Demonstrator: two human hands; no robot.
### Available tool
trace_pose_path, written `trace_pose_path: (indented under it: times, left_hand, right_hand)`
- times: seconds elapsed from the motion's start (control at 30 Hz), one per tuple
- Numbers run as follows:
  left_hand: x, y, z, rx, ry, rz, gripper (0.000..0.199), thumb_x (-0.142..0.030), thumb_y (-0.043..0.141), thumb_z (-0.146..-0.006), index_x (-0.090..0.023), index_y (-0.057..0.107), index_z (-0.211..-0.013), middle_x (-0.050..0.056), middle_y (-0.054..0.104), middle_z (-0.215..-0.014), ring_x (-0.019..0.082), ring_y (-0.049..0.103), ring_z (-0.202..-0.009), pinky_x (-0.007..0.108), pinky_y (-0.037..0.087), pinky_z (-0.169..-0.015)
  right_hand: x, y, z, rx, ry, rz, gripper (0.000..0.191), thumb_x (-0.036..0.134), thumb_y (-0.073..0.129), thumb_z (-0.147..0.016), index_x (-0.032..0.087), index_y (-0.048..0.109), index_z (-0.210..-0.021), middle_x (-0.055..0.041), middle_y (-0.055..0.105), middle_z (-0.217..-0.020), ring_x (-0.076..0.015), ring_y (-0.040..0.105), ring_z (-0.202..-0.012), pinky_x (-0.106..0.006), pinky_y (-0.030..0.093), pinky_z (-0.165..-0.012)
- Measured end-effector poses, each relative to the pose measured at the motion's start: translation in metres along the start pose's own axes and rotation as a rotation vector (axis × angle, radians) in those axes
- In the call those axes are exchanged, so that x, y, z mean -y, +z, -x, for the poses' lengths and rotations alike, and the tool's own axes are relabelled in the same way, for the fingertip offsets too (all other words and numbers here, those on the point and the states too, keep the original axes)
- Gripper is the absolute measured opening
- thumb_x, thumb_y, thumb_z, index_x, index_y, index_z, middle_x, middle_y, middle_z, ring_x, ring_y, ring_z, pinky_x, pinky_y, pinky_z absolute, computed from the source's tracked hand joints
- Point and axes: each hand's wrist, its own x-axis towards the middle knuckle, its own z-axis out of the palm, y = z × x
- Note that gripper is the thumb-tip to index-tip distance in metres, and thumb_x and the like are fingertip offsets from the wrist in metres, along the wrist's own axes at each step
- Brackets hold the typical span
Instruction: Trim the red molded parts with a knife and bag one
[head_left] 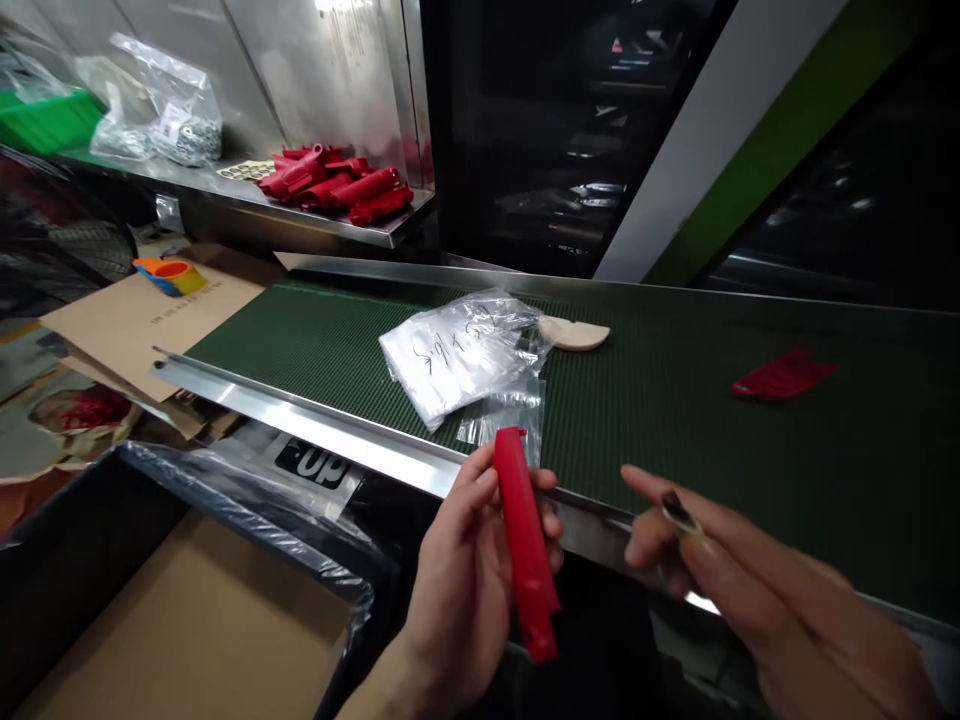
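My left hand (469, 570) is wrapped round a long red plastic part (525, 540), held upright at a slight tilt in front of the conveyor's near rail. My right hand (765, 590), a little blurred, pinches a small dark object with a pale edge (681, 512) between thumb and fingers; its kind I cannot make out. The two hands are apart. Beyond them, clear plastic bags (457, 350) with handwriting lie on the green conveyor belt (637, 410). A pale half-round piece (576, 334) touches the bags' right side.
Another red piece (784, 376) lies on the belt at right. Several red parts (337, 182) are heaped on a metal shelf (247, 195), near bags of metal rings (184, 130). Orange tape (174, 275) sits on cardboard (135, 320). A dark lined bin (255, 520) stands at lower left.
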Motion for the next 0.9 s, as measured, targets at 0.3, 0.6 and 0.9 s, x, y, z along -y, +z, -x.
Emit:
trace_pose_path:
  times: [0.3,0.6,0.9]
  left_hand:
    - [0.015,-0.007,0.029,0.031,-0.055,-0.112,0.021,-0.031,0.045,-0.096,-0.019,0.059,-0.107,0.004,0.058,-0.082,0.009,0.051,-0.054,0.017,0.040,-0.045]
    - [0.012,-0.012,0.040,0.071,-0.012,-0.128,0.024,-0.029,0.041,-0.097,-0.020,0.061,-0.105,0.003,0.058,-0.085,0.008,0.050,-0.053,0.015,0.037,-0.044]
    - [0.013,-0.016,0.042,0.119,-0.004,-0.135,0.023,-0.031,0.042,-0.097,-0.020,0.060,-0.104,0.003,0.059,-0.085,0.008,0.050,-0.053,0.016,0.035,-0.044]
  right_hand:
    - [-0.011,-0.002,-0.028,0.246,-0.584,0.158,0.056,0.004,0.051,-0.092,0.035,0.049,-0.140,-0.0015,0.060,-0.119,-0.0112,0.060,-0.101,-0.022,0.051,-0.079]
    - [-0.004,0.004,-0.020,0.136,-0.764,0.340,0.053,0.000,0.051,-0.088,0.019,0.052,-0.137,-0.0072,0.063,-0.122,-0.0212,0.054,-0.105,-0.038,0.045,-0.083]
    - [-0.004,0.002,-0.015,0.136,-0.795,0.360,0.045,-0.001,0.052,-0.088,0.017,0.058,-0.129,-0.0065,0.064,-0.124,-0.0213,0.056,-0.105,-0.039,0.042,-0.085]
